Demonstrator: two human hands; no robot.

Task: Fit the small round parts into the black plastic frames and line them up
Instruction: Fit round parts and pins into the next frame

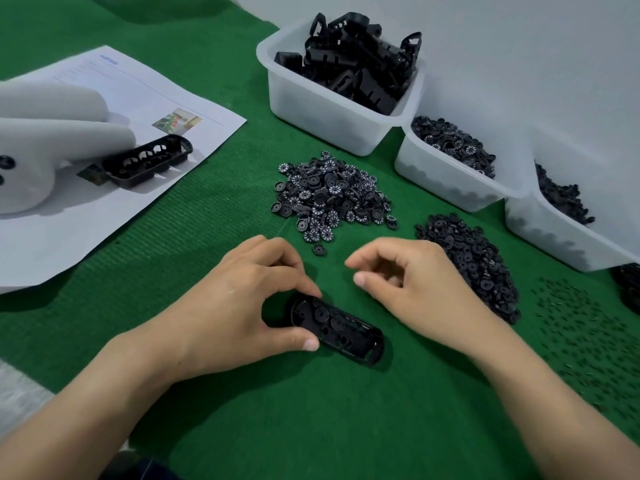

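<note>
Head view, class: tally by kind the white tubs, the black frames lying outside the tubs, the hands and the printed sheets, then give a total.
White tubs: 3
Black frames outside the tubs: 2
Hands, left hand and right hand: 2
Printed sheet: 1
Total: 8
</note>
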